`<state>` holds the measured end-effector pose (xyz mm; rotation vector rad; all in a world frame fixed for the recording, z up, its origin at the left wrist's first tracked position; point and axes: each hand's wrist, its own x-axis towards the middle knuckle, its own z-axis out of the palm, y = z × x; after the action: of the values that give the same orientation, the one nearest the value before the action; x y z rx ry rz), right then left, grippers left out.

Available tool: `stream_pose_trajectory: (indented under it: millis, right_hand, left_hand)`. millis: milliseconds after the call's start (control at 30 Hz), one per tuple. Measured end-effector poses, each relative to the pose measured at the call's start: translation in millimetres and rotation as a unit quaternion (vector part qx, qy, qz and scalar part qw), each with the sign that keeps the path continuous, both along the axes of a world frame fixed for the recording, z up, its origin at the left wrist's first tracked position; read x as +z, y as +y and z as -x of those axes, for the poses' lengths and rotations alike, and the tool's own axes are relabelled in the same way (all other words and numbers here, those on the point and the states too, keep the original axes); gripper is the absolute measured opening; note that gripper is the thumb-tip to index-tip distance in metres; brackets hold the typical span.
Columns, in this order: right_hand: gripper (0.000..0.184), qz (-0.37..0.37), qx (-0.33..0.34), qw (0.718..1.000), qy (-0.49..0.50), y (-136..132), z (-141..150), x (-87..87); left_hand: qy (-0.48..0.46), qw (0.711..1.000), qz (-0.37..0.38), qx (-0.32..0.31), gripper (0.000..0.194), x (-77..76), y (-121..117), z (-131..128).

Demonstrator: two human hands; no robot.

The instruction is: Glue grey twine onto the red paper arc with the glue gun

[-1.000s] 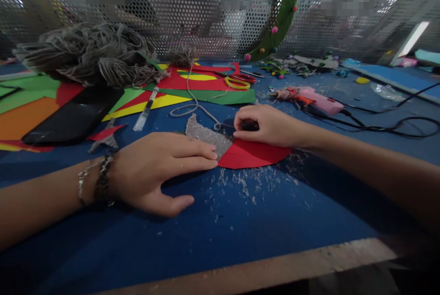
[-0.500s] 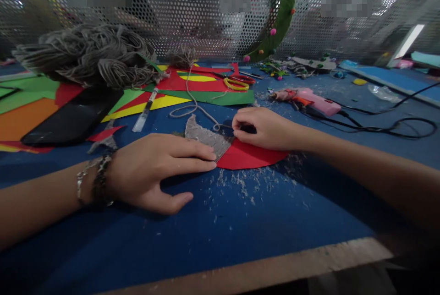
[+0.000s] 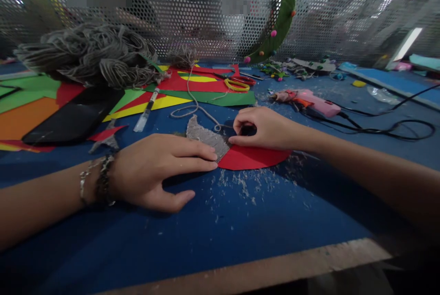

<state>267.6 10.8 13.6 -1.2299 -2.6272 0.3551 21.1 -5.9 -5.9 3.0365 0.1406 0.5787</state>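
My left hand [image 3: 161,169] lies flat with its fingers stretched out, the fingertips pressing on the yarn-covered grey part [image 3: 202,134] of a red cutout [image 3: 254,157]. Over that cutout's upper edge, my right hand [image 3: 263,126] is curled, thumb and fingers closed on a strand of grey yarn [image 3: 197,108]. The thumb tip touches down where the grey rows meet the bare red. From there the strand loops back across the table to a small yarn bundle [image 3: 184,56]. The piece of yarn inside my right fingers is hidden.
Behind lie a large grey yarn heap [image 3: 92,54], a black phone [image 3: 74,114], a marker [image 3: 146,111], yellow-handled scissors [image 3: 237,85] and coloured sheets [image 3: 29,114]. At right is a pink glue gun [image 3: 318,101] with its black cord [image 3: 395,125]. A perforated metal screen [image 3: 192,15] stands at the back.
My right thumb has shifted slightly left and down, towards the edge of the grey yarn rows. My left hand stays in place on the cutout.
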Motion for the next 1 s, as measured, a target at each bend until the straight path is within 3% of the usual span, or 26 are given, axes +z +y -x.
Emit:
stream_pose_trajectory:
  millis: [167, 433, 1000]
  right_hand:
    - [0.026, 0.022, 0.004, 1.000, 0.011, 2.5, -0.9, 0.8]
    - [0.027, 0.041, 0.010, 0.999, 0.027, 5.1, -3.1, 0.2]
    - [0.030, 0.069, 0.007, 0.998, 0.012, 7.0, -6.4, 5.6]
  left_hand:
    - [-0.021, 1.000, 0.001, 0.003, 0.032, -4.9, 0.4, 1.3]
    - [0.011, 1.000, -0.006, 0.003, 0.031, 3.5, -0.9, -1.0]
    - [-0.013, 1.000, 0.023, 0.005, 0.036, -1.8, 0.1, 1.8]
